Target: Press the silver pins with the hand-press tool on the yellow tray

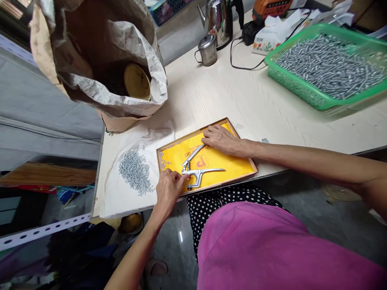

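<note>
A shallow wooden-edged tray (254,166) with a yellow lining lies aslant at the table's front edge. On it lie silver hand pliers (198,173), their handles spread wide and a spring between them. My left hand (169,187) bends over the tray's near left corner, fingers drawn together beside the pliers' jaws; whatever they pinch is hidden. My right hand (222,140) reaches across the tray, its curled fingers at the end of the upper handle; the thumb is out of sight. Several small metal pins (165,161) lie along the tray's left end.
Left of the tray is a pile of small metal pins (136,171). Behind it stands an open sack (130,108) with a yellow bowl (136,82) inside. A green basket (320,102) of metal pieces is at right. A lidded cup (208,50) and kettle (219,24) stand behind.
</note>
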### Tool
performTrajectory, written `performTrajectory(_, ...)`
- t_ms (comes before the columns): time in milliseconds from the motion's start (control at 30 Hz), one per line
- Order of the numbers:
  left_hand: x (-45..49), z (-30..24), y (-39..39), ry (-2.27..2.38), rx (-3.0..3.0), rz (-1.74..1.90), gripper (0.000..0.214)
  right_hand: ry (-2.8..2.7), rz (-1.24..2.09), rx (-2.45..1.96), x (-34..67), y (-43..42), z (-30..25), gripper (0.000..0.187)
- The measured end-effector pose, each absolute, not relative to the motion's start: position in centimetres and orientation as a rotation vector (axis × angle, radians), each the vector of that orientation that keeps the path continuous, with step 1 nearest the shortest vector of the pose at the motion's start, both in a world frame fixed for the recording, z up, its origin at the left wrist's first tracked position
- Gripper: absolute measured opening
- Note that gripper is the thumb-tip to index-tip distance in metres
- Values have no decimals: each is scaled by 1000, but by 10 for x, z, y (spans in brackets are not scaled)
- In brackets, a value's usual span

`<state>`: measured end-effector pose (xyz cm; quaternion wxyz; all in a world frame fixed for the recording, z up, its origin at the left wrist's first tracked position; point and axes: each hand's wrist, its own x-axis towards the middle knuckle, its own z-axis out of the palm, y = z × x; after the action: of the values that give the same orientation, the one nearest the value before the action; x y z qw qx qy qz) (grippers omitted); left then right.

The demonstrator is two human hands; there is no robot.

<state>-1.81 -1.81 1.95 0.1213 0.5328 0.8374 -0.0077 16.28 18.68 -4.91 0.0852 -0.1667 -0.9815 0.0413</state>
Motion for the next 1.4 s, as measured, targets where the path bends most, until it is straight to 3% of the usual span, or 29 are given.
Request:
performTrajectory(133,-16,15,-10,2355,1412,-204,24,-2922,113,-533,165,181,-49,21)
performTrajectory(400,-38,24,-19,2211,1696,-193,10,-2793,135,-469,168,180,-59,20)
performTrajectory(667,-148,30,12,2902,1259,-172,29,-2777,213,-468,169,179,-66,18)
performTrajectory(933,-189,-4,35,2846,1260,-313,27,-2754,207,-460,169,176,-65,18)
performTrajectory(1400,-192,5,27,2744,1450,-333,23,-2850,130,-540,168,179,-63,24)
